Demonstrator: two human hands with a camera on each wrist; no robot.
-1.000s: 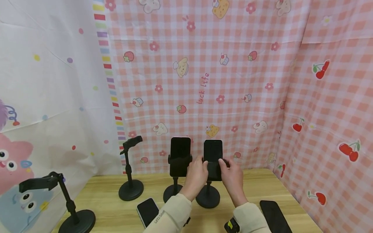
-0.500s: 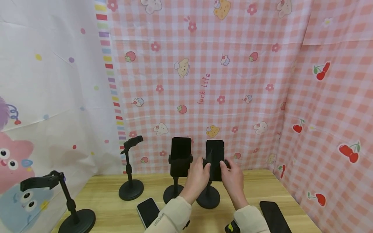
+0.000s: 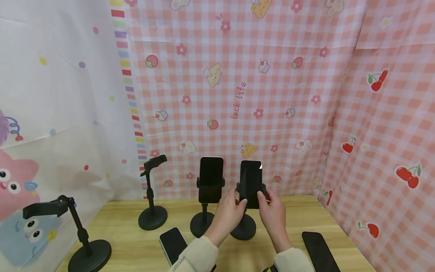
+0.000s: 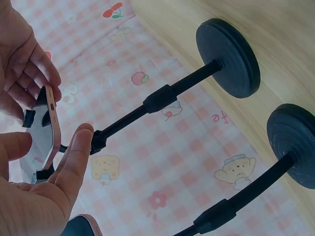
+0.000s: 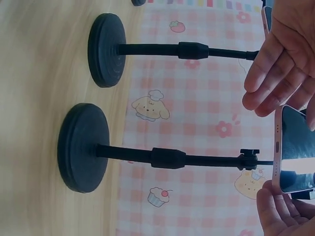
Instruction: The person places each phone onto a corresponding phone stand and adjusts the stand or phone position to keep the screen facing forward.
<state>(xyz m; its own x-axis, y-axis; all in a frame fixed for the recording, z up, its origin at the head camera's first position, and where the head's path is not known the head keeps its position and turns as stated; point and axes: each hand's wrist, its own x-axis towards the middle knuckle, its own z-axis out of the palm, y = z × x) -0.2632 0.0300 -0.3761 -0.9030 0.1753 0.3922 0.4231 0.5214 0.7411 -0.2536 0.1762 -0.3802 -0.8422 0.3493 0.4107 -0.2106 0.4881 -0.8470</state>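
Note:
A black-screened smartphone stands upright in the clamp of a black phone stand, at the middle right of the table. My right hand pinches its lower right edge, thumb in front and fingers behind. My left hand is at the lower left edge. Its thumb reaches the phone's front edge, and its fingers extend fairly straight beside and behind it in the left wrist view. The pink-gold frame of this phone shows in the right wrist view. Part of the clamp is hidden behind the phone and fingers.
Close on the left, a second phone sits in another stand. Two phoneless stands are farther left. A white-edged phone lies by my left sleeve, a black phone at the right. Patterned cloth hangs behind.
The phone has shifted slightly right and looks straighter in its clamp. My left hand has slid down from the clamp side toward the phone's lower corner; the right hand has lowered slightly.

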